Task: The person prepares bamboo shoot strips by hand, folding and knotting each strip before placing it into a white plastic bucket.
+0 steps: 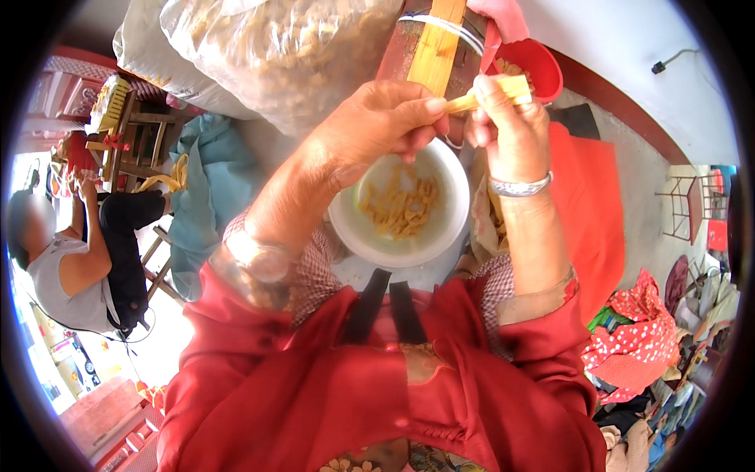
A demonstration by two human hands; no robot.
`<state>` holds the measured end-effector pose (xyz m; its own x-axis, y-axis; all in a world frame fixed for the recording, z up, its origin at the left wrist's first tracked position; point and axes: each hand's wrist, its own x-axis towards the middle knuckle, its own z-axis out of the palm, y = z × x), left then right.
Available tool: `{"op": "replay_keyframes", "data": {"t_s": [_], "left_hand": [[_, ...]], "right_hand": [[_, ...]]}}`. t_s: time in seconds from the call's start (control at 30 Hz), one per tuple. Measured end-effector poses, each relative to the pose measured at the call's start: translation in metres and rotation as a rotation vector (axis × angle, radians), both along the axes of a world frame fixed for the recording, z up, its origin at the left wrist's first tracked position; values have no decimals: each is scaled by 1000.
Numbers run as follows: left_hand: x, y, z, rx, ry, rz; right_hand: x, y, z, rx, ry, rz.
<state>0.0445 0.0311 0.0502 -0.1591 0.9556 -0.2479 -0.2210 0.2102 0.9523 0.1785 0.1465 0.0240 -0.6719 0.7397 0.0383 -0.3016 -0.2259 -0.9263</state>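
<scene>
Cluttered room, yellow strip pinched at both ends

Bkgd: lg clear plastic bag, cut off at top, contents hard to ID. Red bucket partly hid behind R hand. L hand closed, thumb + finger gripping one end of strip; R hand also closed, pinching nr other end, hiding part. Strip's just past far rim of white bowl w/ yellow pcs; height unclear.

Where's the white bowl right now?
In the head view, the white bowl is near the middle, just below the left hand in the picture, with the red tub up to its right.
</scene>
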Motion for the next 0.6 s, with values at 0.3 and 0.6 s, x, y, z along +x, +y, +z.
{"op": "replay_keyframes", "data": {"t_s": [0.3,0.6], "left_hand": [[-32,25,2,62,316,98],[-60,62,-5,184,383,225]], "right_hand": [[-9,25,8,40,-124,-46],[-31,54,4,177,-129,-23]]}}
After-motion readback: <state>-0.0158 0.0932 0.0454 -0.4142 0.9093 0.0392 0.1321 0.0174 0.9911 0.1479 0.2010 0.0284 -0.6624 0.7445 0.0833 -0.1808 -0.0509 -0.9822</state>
